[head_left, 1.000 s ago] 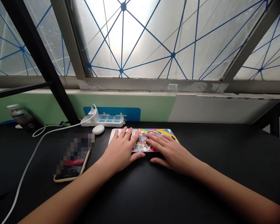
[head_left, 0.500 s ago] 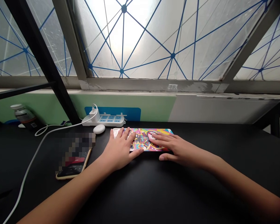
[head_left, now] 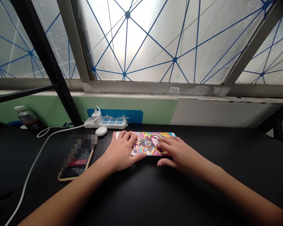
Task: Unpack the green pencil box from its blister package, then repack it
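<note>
A flat, oblong thing with a bright cartoon print (head_left: 145,142) lies on the black tabletop in front of me; I cannot tell its kind. My left hand (head_left: 124,150) rests across its left end, palm down, fingers spread and thumb along the near edge. At the right end, my right hand (head_left: 173,152) reaches over it with fingers slightly bent and apart, the thumb off the near edge. Neither hand grips it. Part of each end is hidden under the fingers.
Left of my left hand lies a phone (head_left: 77,168), partly blurred out. Behind it are a small white rounded case (head_left: 101,131) and a power strip (head_left: 115,122) with a plugged-in charger. A white cable (head_left: 35,160) runs down the left. A bottle (head_left: 25,116) stands far left.
My right hand's fingers have bent and drawn back a little on the print. My left hand stays nearly in place. The whole view has shifted slightly.
</note>
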Demonstrator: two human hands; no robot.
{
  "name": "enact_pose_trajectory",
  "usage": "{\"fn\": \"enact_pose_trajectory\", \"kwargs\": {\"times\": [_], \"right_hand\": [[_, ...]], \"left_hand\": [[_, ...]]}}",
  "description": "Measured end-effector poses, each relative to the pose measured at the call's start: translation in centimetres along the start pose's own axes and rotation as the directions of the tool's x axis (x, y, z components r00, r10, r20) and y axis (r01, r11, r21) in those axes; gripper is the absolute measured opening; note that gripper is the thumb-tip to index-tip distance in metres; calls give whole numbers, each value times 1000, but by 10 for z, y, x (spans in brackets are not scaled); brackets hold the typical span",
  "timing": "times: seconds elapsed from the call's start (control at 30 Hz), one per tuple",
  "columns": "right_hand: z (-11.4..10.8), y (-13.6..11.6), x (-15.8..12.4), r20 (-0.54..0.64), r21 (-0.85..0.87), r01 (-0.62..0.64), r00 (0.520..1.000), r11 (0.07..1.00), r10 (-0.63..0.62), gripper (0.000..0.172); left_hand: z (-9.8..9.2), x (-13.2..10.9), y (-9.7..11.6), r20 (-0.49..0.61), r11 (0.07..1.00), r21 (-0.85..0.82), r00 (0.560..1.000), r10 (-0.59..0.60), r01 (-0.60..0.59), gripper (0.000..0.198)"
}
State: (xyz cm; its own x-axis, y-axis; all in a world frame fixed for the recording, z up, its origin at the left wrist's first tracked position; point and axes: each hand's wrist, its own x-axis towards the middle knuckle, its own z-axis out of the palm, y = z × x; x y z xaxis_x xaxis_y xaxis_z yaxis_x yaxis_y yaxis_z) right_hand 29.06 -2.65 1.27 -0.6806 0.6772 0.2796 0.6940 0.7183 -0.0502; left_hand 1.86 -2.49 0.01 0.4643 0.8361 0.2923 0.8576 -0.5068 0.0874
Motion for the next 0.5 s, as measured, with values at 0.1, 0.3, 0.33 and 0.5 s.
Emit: {"fn": "enact_pose_trajectory", "kwargs": {"times": [0.1, 0.3, 0.33, 0.5], "right_hand": [[12, -5, 2, 2, -3, 32, 999, 999, -32, 74], [8, 4, 4, 153, 63, -19, 988, 998, 9, 71], [5, 7, 4, 169, 72, -31, 985, 997, 18, 68], [-9, 26, -1, 204, 107, -53, 979, 993, 30, 53]], "left_hand": [[3, -1, 1, 11, 1000, 9, 1000, -10, 10, 75], [4, 1, 0, 36, 1000, 21, 999, -21, 20, 79], [3, 1, 0, 40, 1000, 20, 999, -25, 25, 79], [2, 1, 0, 50, 999, 11, 998, -43, 42, 81]]}}
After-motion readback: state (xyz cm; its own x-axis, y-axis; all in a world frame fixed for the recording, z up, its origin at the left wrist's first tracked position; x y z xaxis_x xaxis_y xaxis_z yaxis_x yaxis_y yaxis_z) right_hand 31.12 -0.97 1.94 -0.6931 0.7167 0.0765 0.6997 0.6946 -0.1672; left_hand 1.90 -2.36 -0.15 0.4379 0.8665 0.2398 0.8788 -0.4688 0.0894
